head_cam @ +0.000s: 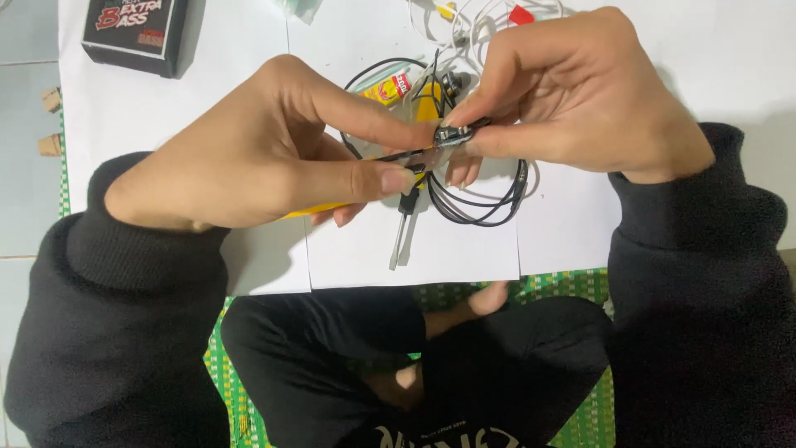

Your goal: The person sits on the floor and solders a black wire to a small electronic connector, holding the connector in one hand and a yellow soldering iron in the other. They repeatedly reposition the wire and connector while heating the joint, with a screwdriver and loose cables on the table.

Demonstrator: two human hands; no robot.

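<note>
My left hand (257, 153) grips a yellow-handled tool (319, 210), its dark tip reaching to a small black part (456, 135). My right hand (572, 95) pinches that small black part between thumb and fingers. A thin black cable (477, 207) hangs from the part and coils on the white paper (464, 249) below. Both hands meet above the paper, fingertips almost touching.
A screwdriver with a black handle (405, 228) lies on the paper under the hands. A small yellow tube (388, 87), white cables (464, 21) and a red piece (521, 14) lie farther back. A black box (137, 33) stands at top left. A green mat (564, 286) is under my crossed legs.
</note>
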